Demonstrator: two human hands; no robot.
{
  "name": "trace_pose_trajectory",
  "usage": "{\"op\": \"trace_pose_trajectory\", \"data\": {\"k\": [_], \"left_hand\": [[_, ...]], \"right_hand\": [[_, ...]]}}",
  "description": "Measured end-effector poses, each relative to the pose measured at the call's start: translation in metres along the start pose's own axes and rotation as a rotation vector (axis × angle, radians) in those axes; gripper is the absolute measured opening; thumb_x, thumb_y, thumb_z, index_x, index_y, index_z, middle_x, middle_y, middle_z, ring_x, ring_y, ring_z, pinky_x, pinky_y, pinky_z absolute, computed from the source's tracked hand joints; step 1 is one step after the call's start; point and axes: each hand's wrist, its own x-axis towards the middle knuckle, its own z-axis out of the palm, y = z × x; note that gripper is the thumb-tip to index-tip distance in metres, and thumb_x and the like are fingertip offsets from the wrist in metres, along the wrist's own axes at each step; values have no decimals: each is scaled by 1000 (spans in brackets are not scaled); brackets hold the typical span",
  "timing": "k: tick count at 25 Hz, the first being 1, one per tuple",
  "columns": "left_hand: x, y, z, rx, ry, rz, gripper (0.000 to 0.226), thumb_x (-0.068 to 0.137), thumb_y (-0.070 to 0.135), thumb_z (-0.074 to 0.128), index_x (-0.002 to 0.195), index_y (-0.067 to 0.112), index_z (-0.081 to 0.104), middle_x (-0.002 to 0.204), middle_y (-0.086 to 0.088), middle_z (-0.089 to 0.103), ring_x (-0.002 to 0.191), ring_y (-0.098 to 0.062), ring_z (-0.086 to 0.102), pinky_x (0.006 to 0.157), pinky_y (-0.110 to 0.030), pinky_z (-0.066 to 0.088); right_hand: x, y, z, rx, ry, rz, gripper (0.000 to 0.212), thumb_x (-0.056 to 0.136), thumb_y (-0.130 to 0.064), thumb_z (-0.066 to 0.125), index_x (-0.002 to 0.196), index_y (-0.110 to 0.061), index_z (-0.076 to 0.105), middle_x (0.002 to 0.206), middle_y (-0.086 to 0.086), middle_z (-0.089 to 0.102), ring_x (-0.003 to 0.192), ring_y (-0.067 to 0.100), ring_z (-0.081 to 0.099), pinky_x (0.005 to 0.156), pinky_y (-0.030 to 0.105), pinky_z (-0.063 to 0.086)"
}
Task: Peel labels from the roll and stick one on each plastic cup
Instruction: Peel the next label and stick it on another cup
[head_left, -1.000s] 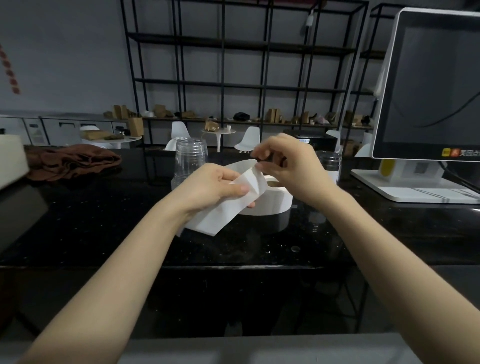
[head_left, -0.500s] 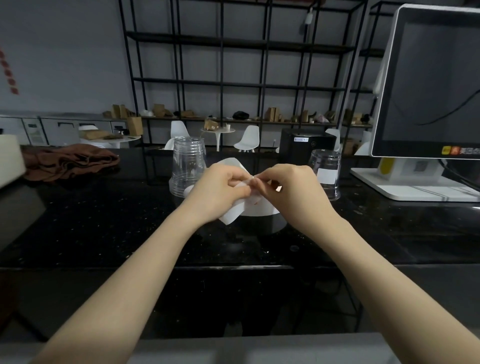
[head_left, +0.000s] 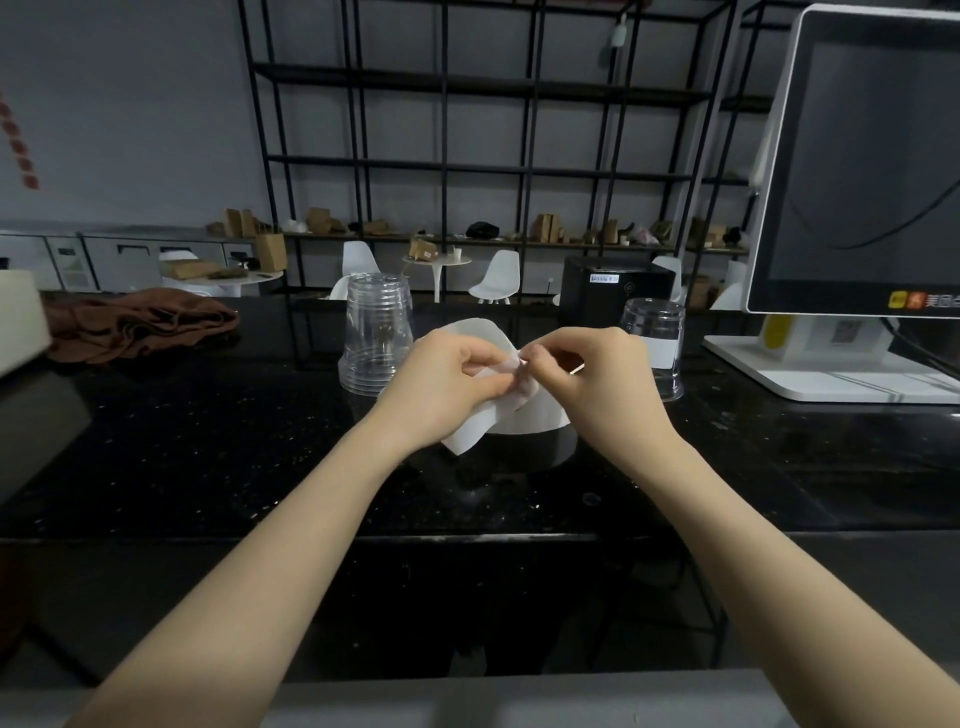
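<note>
A white label roll (head_left: 540, 418) lies on the black counter (head_left: 208, 457), mostly hidden behind my hands. Its loose strip (head_left: 470, 431) curls up and hangs below my left hand (head_left: 447, 384), which pinches it. My right hand (head_left: 597, 384) pinches the strip's edge at the same spot, fingertips touching the left ones. A stack of clear plastic cups (head_left: 376, 335) stands upside down behind my left hand. A single upside-down clear cup (head_left: 654, 343) with a white label on its side stands behind my right hand.
A white point-of-sale screen (head_left: 862, 171) on its stand fills the right side. A black box-shaped device (head_left: 613, 291) sits behind the cups. A brown cloth (head_left: 135, 327) lies at the far left, beside a pale box edge (head_left: 21, 322). Black shelving stands behind.
Both hands dropped lower toward the counter and came together. My right hand moved from above the roll down to the strip's edge, where both now pinch it.
</note>
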Motion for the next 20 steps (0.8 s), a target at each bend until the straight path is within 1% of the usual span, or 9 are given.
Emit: {"op": "trace_pose_trajectory", "data": {"k": [2,5,8,11,13,15,18,19,20], "left_hand": [[0,0,0,14,-6,-4,14,82,14,64,90,19,73,77,11,69,78,5,62,73,-9,45],[1,1,1,-5,-9,-15,15,81,13,64,88,22,73,73,17,66,75,4,62,69,-7,44],[2,0,4,4,-14,-18,15,81,16,64,93,19,73,78,12,68,77,1,60,71,-13,43],[3,-2,6,14,-3,-33,18,81,16,65,98,15,72,83,8,66,78,0,58,68,-8,41],[2,-2,4,-13,11,-59,15,81,15,65,94,13,72,81,9,66,76,2,58,63,-3,42],[1,-2,1,-11,28,-65,12,80,16,65,90,15,73,77,10,66,74,4,58,61,2,40],[1,0,1,3,7,-36,14,80,13,63,87,17,74,82,4,71,84,-2,63,72,-6,43],[0,2,2,4,2,-29,15,80,11,62,87,17,75,82,3,72,84,-2,63,74,-8,43],[0,2,3,6,7,-30,15,80,12,62,87,17,75,80,3,72,80,-1,62,71,-7,43]], "right_hand": [[-2,-1,-2,51,-54,26,15,84,-26,63,81,-17,75,76,-3,73,69,13,63,65,26,49],[-2,1,-1,7,-39,30,11,84,-24,64,83,-20,74,82,-2,73,73,15,63,69,38,52],[-4,0,2,-106,-8,-9,14,84,-21,59,80,-17,72,78,0,69,71,19,61,66,39,51],[-4,1,5,-200,65,-13,14,81,-20,60,75,-10,68,73,2,65,69,22,60,63,38,50],[-2,4,2,-71,117,71,13,81,-18,59,75,-11,69,74,1,69,69,19,62,67,39,52],[-2,6,0,40,78,114,15,83,-23,61,79,-14,72,78,-2,71,69,11,61,69,38,53],[-5,3,5,-26,5,51,22,80,-39,64,86,-21,74,81,-5,67,69,8,55,65,35,50],[-6,1,7,-49,23,28,20,81,-37,64,86,-21,75,80,-4,65,69,10,54,65,36,50],[-7,0,9,-65,46,8,16,83,-33,64,86,-21,75,79,-4,64,68,11,53,64,37,50]]}}
